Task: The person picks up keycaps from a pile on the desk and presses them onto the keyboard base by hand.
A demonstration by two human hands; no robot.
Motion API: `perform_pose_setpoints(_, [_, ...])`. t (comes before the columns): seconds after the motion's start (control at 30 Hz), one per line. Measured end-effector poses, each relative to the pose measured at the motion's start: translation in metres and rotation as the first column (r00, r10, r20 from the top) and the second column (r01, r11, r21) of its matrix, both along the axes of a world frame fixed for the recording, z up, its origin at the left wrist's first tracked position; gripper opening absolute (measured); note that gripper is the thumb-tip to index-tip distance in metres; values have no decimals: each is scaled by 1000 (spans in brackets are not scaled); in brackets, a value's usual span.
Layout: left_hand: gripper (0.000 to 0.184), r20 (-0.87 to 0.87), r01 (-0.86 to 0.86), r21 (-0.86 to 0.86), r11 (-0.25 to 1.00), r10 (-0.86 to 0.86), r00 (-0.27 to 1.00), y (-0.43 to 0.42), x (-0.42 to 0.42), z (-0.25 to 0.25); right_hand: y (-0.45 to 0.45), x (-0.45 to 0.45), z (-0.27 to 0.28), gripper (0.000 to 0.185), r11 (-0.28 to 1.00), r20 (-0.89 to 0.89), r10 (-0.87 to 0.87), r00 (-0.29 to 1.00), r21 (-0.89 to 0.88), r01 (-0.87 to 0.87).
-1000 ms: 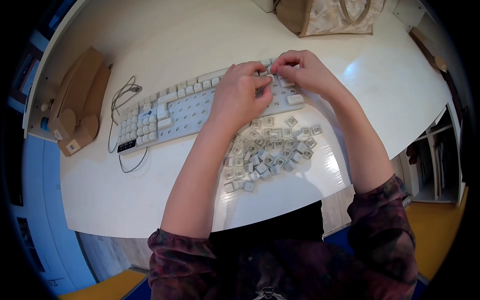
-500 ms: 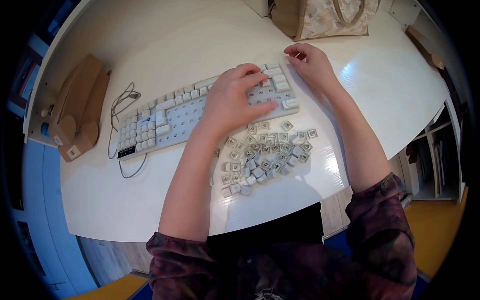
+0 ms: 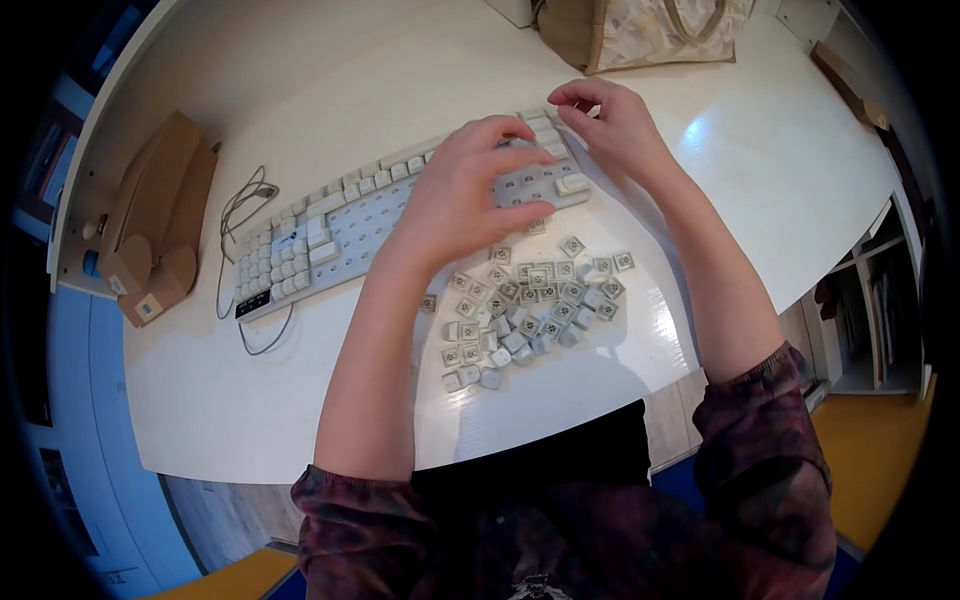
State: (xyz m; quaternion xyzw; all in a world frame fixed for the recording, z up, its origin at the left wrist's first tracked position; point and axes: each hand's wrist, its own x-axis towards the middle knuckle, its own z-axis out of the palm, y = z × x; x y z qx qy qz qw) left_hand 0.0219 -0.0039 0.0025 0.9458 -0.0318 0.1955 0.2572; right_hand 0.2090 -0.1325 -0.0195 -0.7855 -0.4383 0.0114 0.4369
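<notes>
A white keyboard [image 3: 365,228] lies slantwise on the desk, its number-pad end at the left. Many of its key positions are bare, while keycaps sit along the far row and on the number pad. My left hand [image 3: 465,185] is over its right part, fingers bent and spread, thumb stretched along the near edge. My right hand [image 3: 615,125] is at the far right corner, thumb and forefinger curled close together; anything between them is hidden. Nearer me, loose keycaps [image 3: 540,290] lie in a pile, many with their undersides up.
A thin cable [image 3: 240,205] loops beside the keyboard's left end. An opened cardboard box [image 3: 165,225] stands at the desk's left side. A patterned bag [image 3: 650,35] stands at the back. Shelves [image 3: 880,310] are beyond the desk's right edge.
The keyboard's right end has shifted slightly away from me. My right hand has moved a little left and farther back, to the keyboard's corner. My left hand has barely moved.
</notes>
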Motion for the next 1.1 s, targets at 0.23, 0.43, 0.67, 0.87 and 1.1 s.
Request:
perform_pose_setpoints(0.23, [25,-205,144,62,988,-128,970,-12,-1,15,1,-1,3,22,1000,21,-3,1000,22,3])
perform_pose_setpoints(0.43, [26,-204,129,194,973,-89,975,-14,0,13,1,-6,2,21,999,-9,13,1000,30,-13])
perform_pose_setpoints(0.67, [15,-272,-149,-459,876,21,962,-7,0,20,2,-16,14,23,943,-296,288,911,254,-215])
perform_pose_setpoints(0.87, [20,-57,-65,-678,732,36,998,6,4,12,0,-29,26,22,879,-453,472,756,312,-361])
perform_pose_setpoints(1.1, [23,1,-49,-759,649,77,997,9,4,5,-1,-36,26,22,873,-453,483,750,323,-367])
